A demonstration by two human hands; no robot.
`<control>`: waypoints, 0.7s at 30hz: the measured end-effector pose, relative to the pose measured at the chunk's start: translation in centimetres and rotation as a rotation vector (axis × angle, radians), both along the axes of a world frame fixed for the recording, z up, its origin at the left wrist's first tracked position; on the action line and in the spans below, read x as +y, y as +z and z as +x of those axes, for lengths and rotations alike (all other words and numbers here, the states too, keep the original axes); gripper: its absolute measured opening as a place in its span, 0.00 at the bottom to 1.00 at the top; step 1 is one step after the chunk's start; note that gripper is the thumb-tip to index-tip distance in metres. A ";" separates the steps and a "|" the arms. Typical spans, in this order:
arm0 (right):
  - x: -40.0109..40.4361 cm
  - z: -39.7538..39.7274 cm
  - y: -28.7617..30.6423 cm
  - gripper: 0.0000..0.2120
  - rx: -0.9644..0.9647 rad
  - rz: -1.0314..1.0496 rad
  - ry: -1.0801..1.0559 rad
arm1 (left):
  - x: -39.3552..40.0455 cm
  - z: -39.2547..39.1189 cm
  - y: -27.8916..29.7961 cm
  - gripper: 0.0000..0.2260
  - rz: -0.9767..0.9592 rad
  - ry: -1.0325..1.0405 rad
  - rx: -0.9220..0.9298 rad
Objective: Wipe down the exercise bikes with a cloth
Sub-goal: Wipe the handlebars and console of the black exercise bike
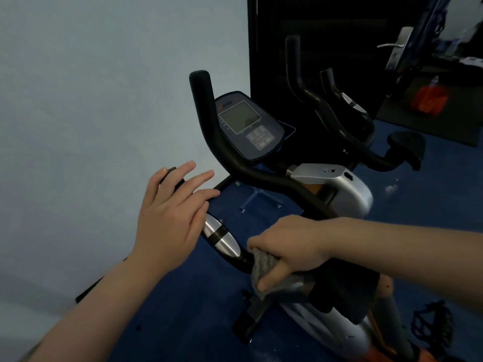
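- Near the right of the scene, my right hand point(287, 246) clutches the grey cloth point(271, 275) against the bike's black handlebar point(235, 163).
- My left hand point(170, 212) rests fingers-straight on the handlebar's left grip.

Console point(249, 126) sits between handlebars point(209, 121), before mirror point(339, 35).

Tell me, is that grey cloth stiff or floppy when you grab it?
Probably floppy: the grey cloth bunches and folds where the right hand grips it against the handlebar. Likely light too, since a loose corner simply droops beneath the fingers.
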State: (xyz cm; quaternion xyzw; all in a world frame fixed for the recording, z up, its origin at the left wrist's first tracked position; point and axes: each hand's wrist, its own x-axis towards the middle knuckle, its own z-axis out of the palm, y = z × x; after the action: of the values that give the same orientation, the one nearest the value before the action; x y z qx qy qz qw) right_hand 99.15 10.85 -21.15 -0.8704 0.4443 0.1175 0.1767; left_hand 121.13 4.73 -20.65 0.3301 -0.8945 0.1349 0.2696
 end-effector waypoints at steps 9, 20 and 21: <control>3.0 4.5 -1.0 0.29 -0.247 -0.123 -0.466 | -0.5 0.1 -0.6 0.15 -0.031 -0.040 0.042; 3.2 9.2 -2.0 0.32 -0.278 -0.317 -0.881 | -1.3 1.2 0.4 0.11 0.070 -0.203 0.149; 3.2 9.5 -2.1 0.31 -0.295 -0.333 -0.905 | -1.3 1.5 0.6 0.12 0.108 -0.228 0.185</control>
State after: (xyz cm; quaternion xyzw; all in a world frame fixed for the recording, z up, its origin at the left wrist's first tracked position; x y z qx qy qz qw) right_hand 108.69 14.03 -23.24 -0.6144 0.7601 -0.1675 0.1296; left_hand 122.60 3.40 -20.04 0.2514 -0.9034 0.0243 0.3464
